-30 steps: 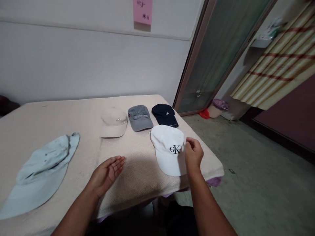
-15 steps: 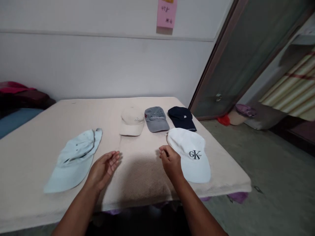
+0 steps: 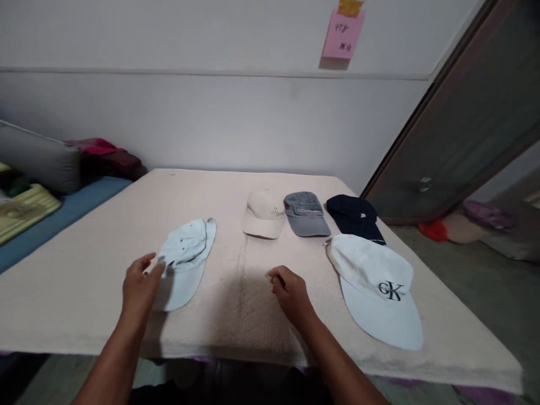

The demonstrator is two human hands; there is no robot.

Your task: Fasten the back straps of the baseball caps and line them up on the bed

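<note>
My left hand [image 3: 141, 281] hovers at the left edge of a pale blue cap [image 3: 185, 250], thumb and fingers apart, partly covering its brim. Whether the fingertips touch the cloth, I cannot tell. That cap lies crumpled on its side, its brim toward me. Over the middle of the cloth is my right hand [image 3: 291, 292], fingers curled in loosely, with no object visible in it. To its right lies a white cap [image 3: 371, 275] with black CK lettering and a light blue brim. Farther back sit a beige cap [image 3: 264, 211], a grey cap [image 3: 306, 211] and a navy cap [image 3: 354, 216] in a row.
All the caps rest on a cream cloth-covered bed or table [image 3: 97, 304]. A white wall [image 3: 211, 124] with a pink note [image 3: 343, 34] stands behind it. At the left are a grey cushion [image 3: 40, 157] and a blue mat [image 3: 97, 194]; at the right, a dark door [image 3: 468, 140].
The view has turned left, so the caps appear farther right. My left hand has moved left to the pale blue cap. My right hand is now farther from the CK cap.
</note>
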